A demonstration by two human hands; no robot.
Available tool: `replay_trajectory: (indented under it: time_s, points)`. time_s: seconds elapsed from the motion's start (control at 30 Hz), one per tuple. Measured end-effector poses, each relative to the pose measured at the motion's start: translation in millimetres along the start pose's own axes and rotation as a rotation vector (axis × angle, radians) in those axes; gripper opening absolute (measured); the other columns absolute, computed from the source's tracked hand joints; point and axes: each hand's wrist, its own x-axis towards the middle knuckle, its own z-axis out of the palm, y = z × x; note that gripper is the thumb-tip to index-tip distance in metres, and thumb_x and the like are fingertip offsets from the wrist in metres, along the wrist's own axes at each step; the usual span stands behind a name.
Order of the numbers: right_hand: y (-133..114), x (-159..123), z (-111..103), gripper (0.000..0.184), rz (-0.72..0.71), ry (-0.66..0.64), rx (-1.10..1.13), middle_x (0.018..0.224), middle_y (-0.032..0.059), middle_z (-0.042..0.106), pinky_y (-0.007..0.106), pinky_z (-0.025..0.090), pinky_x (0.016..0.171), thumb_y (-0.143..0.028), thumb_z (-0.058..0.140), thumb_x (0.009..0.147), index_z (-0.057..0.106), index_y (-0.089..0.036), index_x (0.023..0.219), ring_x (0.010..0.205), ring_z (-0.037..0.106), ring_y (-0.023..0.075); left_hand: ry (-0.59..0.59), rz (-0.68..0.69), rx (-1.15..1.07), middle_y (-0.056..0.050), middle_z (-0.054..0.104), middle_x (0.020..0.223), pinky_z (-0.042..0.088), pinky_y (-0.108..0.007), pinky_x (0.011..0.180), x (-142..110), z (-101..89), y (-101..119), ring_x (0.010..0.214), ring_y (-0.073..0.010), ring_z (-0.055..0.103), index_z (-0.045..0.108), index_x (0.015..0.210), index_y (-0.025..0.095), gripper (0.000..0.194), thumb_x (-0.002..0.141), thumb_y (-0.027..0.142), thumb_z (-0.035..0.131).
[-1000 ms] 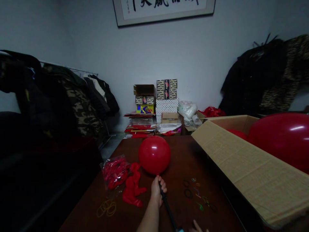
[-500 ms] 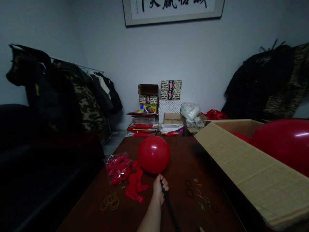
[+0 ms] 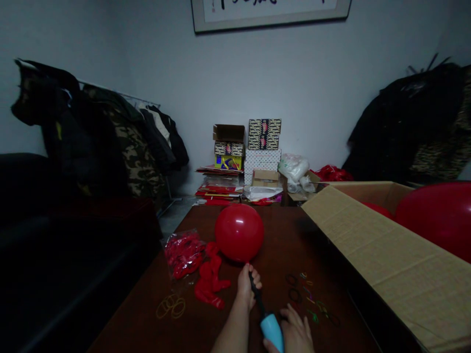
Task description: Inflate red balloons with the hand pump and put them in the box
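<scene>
A partly inflated red balloon (image 3: pixel 239 232) sits over the dark wooden table (image 3: pixel 279 235), its neck on the black nozzle of a hand pump. My left hand (image 3: pixel 247 287) is closed around the balloon's neck and the nozzle. The pump's light blue body (image 3: pixel 272 331) lies at the bottom edge, gripped by my right hand (image 3: pixel 295 335). Loose uninflated red balloons (image 3: pixel 210 283) lie just left of my left hand, beside a clear bag of red balloons (image 3: pixel 183 249).
Yellow rubber bands (image 3: pixel 171 306) lie at the table's near left, coloured rubber bands (image 3: pixel 307 296) to the right. An open cardboard box (image 3: pixel 382 255) holding large red balloons (image 3: pixel 437 218) fills the right. Stacked boxes (image 3: pixel 250 147) stand by the wall; coats hang on both sides.
My right hand has come forward into view with the blue pump body. The balloon looks slightly larger. The view has shifted a little.
</scene>
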Motion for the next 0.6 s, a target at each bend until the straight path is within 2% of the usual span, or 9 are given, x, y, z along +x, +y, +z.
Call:
replay_trajectory:
  time_s: [0.1,0.23,0.47,0.6]
  points:
    - [-15.3,17.8,-11.2,0.051,0.005,0.06,0.053,0.132,0.0122,0.049,0.053,0.013,0.11,-0.05,0.045,0.073,0.062,-0.015,0.106,0.134,0.028,0.0302,0.0,-0.002,0.025,0.009,0.035,0.047,0.012,-0.018,0.038,1.3,-0.3,0.0,0.035,-0.004,0.029,0.036,0.067,0.021,0.034,0.072,0.042,0.061]
    - [-23.3,29.4,-14.5,0.048,0.016,0.085,0.09,0.129,0.0109,0.052,0.051,0.009,0.111,-0.048,0.046,0.073,0.062,-0.016,0.105,0.133,0.028,0.0284,-0.019,0.004,0.058,0.009,0.033,0.045,0.012,-0.019,0.037,2.4,0.3,0.4,0.035,-0.0046,0.028,0.034,0.065,0.022,0.039,0.068,0.047,0.064]
    - [-20.0,19.2,-4.9,0.049,0.023,0.098,0.092,0.128,0.0106,0.054,0.052,0.01,0.111,-0.051,0.045,0.075,0.064,-0.017,0.104,0.133,0.029,0.03,-0.025,-0.009,0.12,0.01,0.033,0.043,0.01,-0.02,0.037,0.6,2.3,-1.3,0.033,-0.005,0.025,0.032,0.064,0.022,0.042,0.064,0.049,0.064]
    - [-13.6,9.3,9.5,0.048,-0.002,0.101,0.086,0.122,0.0121,0.058,0.051,0.014,0.111,-0.05,0.051,0.071,0.066,-0.014,0.1,0.131,0.032,0.0322,-0.023,-0.001,0.147,0.01,0.033,0.043,0.008,-0.02,0.038,-0.3,1.7,-2.7,0.033,-0.0046,0.025,0.034,0.065,0.022,0.038,0.066,0.047,0.062]
